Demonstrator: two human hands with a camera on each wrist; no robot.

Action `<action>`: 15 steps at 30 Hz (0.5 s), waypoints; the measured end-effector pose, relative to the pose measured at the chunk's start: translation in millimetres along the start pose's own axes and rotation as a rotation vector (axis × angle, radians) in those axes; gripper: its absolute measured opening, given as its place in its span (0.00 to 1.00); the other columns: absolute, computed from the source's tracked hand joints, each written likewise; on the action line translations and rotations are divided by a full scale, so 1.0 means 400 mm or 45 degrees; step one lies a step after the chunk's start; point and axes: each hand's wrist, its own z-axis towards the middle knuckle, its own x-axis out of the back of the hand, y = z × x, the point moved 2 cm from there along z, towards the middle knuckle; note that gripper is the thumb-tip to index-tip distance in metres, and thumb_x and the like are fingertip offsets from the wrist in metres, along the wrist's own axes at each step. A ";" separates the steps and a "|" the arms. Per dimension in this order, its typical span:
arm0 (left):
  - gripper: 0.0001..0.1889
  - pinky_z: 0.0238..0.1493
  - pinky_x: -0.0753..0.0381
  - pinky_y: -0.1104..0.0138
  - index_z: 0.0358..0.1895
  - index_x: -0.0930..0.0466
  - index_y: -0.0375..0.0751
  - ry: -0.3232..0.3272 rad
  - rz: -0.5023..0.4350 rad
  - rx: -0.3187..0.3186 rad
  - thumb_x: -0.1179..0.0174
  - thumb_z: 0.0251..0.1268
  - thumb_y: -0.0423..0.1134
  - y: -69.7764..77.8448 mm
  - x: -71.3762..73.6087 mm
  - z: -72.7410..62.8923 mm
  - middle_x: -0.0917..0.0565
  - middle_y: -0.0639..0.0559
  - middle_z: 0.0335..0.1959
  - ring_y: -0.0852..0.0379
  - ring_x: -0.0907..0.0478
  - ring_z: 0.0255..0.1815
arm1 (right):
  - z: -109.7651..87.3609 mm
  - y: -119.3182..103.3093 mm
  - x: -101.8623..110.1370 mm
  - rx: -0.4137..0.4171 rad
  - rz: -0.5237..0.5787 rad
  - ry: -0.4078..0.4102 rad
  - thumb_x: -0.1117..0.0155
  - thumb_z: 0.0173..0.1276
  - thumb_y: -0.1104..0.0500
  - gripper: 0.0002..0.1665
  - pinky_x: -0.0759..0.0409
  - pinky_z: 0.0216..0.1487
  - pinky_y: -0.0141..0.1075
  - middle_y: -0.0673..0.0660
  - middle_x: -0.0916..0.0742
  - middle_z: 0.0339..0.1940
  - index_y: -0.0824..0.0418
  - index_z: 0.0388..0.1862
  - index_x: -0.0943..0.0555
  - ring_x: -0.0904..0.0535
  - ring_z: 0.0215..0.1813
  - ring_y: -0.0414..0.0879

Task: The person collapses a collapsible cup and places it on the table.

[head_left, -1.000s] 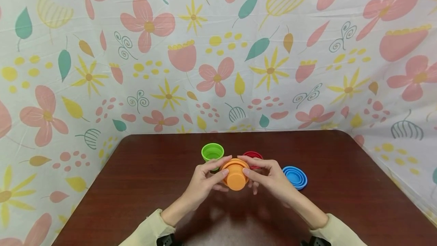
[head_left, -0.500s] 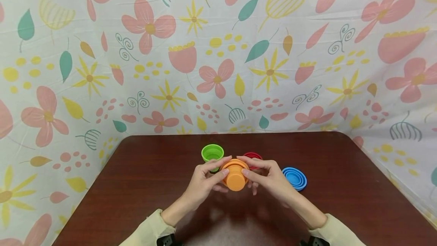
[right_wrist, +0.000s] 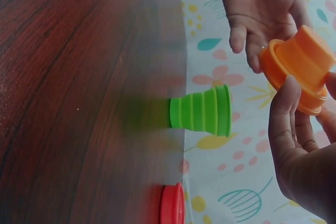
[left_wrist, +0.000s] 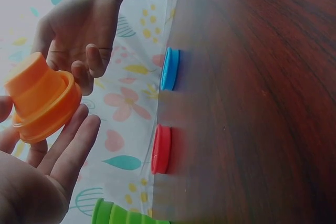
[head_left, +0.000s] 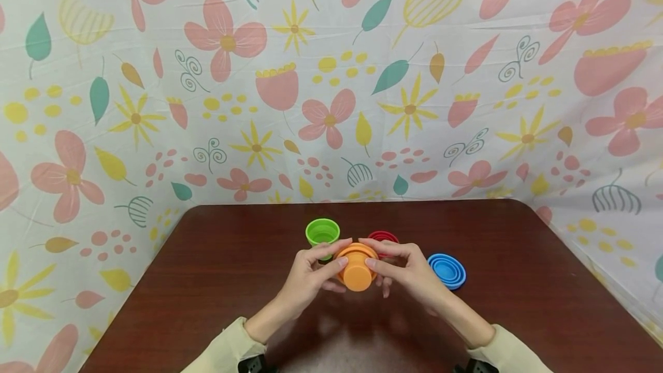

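Cream sleeves (head_left: 223, 345) edge the bottom; left hand (head_left: 305, 272) and right hand (head_left: 410, 272) pinch an orange stepped cup (head_left: 357, 276) below centre. On the glossy wood table (head_left: 233, 258) sit a flat blue cup (head_left: 447, 271), flat red cup (head_left: 384, 236) and ribbed green cup (head_left: 322, 232), its taper whole only in the right wrist view. Flowered cloth (head_left: 331, 73) fills the top.

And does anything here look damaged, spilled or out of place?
Nothing stands out: no spill or damage shows. The green cup stands extended; the red cup and blue cup sit collapsed. The orange cup, held by the left hand and right hand, is partly collapsed, which seems normal for folding cups.
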 end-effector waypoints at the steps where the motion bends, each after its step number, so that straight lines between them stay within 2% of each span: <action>1: 0.22 0.36 0.09 0.52 0.71 0.23 0.33 0.002 0.003 -0.001 0.38 0.78 0.33 0.000 0.000 0.000 0.25 0.36 0.61 0.52 0.10 0.40 | 0.000 0.000 0.000 0.000 0.001 -0.001 0.37 0.80 0.61 0.27 0.11 0.29 0.47 0.65 0.14 0.34 0.64 0.74 0.23 0.20 0.25 0.52; 9: 0.21 0.36 0.10 0.48 0.67 0.18 0.33 0.008 0.012 -0.016 0.34 0.74 0.31 0.006 0.001 -0.002 0.22 0.38 0.56 0.48 0.10 0.39 | 0.000 0.000 -0.005 0.038 -0.008 -0.006 0.35 0.78 0.63 0.26 0.12 0.27 0.46 0.65 0.13 0.34 0.68 0.72 0.22 0.20 0.25 0.53; 12: 0.21 0.36 0.11 0.44 0.66 0.17 0.32 0.004 0.004 -0.026 0.33 0.72 0.29 0.006 0.002 -0.002 0.22 0.38 0.54 0.46 0.10 0.38 | -0.001 0.001 -0.007 0.046 -0.013 0.003 0.33 0.77 0.64 0.26 0.12 0.26 0.45 0.65 0.13 0.37 0.68 0.71 0.21 0.20 0.25 0.52; 15: 0.21 0.35 0.11 0.45 0.65 0.17 0.31 -0.001 0.008 -0.034 0.32 0.70 0.27 0.003 0.003 -0.002 0.21 0.38 0.53 0.46 0.10 0.37 | -0.002 0.002 -0.008 0.038 -0.013 0.015 0.32 0.76 0.63 0.26 0.12 0.26 0.45 0.66 0.13 0.40 0.66 0.70 0.20 0.21 0.25 0.51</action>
